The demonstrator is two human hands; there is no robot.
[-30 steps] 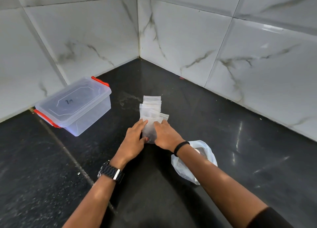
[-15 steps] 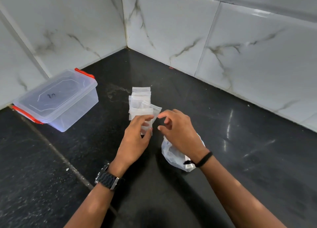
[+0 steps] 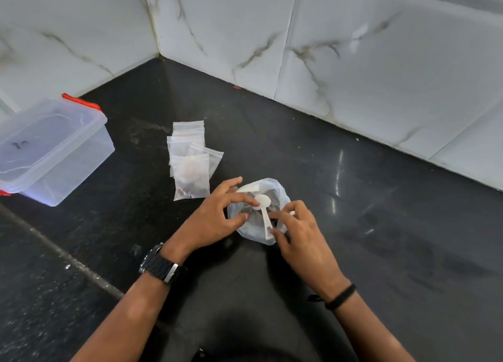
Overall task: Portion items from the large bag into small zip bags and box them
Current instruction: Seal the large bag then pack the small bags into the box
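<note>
Scooping step: my left hand (image 3: 215,220) pinches the large bag (image 3: 275,190) open, my right hand (image 3: 299,234) grips the spoon (image 3: 262,206); next, carrying a scoop to the zip bags (image 3: 190,166) at eleven o'clock.

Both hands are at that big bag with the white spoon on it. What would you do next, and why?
Probably lift the white spoon by its handle with the right hand while the left hand holds the large bag open; the filled zip bag already lies aside.
</note>
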